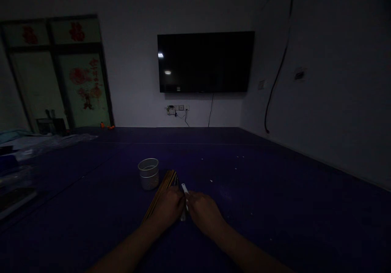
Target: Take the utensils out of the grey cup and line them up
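Note:
In the head view, a bundle of brown chopsticks (160, 191) lies slanting on the dark blue surface. My left hand (170, 203) rests over its right side, fingers curled in; what they hold is hidden. Close beside it, my right hand (204, 210) grips a slim white handle (184, 188) with a small hole at its far end. The rest of that utensil is covered by my fingers. A pale flat end (183, 216) shows between the hands. Left of the chopsticks stands a grey metal utensil cup (148, 174) with perforations low on its side.
A dark blue covered surface (275, 195) runs to the wall, with small white scraps (211, 181) on it. Clear plastic sheeting (61, 140) and a dark flat box (15, 201) lie at left. A television (206, 63) hangs on the wall. The room is dim.

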`<action>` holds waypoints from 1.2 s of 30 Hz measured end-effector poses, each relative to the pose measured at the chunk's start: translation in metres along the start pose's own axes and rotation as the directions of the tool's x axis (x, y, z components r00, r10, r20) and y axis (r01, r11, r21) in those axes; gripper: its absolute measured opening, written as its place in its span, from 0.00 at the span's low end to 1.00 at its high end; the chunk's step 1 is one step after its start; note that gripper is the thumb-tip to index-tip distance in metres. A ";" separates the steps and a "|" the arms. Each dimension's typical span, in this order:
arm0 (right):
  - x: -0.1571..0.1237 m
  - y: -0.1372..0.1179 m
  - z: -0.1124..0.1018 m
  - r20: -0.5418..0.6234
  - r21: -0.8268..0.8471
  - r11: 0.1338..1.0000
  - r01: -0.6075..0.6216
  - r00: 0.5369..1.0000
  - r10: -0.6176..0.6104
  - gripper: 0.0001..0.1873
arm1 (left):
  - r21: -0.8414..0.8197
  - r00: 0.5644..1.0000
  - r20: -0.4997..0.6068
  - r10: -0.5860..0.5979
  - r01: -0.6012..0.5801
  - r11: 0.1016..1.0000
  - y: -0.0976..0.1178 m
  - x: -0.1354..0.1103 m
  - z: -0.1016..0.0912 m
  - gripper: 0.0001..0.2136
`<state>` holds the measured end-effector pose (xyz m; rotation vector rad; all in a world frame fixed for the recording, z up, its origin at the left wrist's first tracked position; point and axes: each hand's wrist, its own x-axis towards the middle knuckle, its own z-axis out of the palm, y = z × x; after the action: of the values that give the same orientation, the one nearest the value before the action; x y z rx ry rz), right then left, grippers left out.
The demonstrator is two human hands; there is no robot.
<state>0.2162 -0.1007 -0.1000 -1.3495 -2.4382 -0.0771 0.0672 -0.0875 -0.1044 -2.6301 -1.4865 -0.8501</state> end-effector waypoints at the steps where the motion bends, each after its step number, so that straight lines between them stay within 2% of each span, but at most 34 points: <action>1: 0.000 0.000 0.000 -0.005 -0.001 1.000 0.002 1.000 -0.002 0.18 | 0.001 1.000 0.001 0.004 -0.004 1.000 0.000 0.000 0.000 0.10; 19: 0.000 -0.002 -0.005 0.008 -0.012 1.000 -0.004 1.000 0.004 0.16 | 0.052 1.000 0.019 0.008 -0.009 0.999 -0.001 0.000 -0.001 0.10; 36: -0.001 -0.001 -0.005 0.020 -0.054 0.997 0.049 0.999 -0.048 0.17 | 0.114 0.994 0.104 0.022 -0.034 0.993 0.008 -0.002 -0.007 0.11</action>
<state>0.2173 -0.1034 -0.0954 -1.3196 -2.5016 -0.1448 0.0692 -0.0955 -0.0977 -2.6395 -1.4688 -0.6152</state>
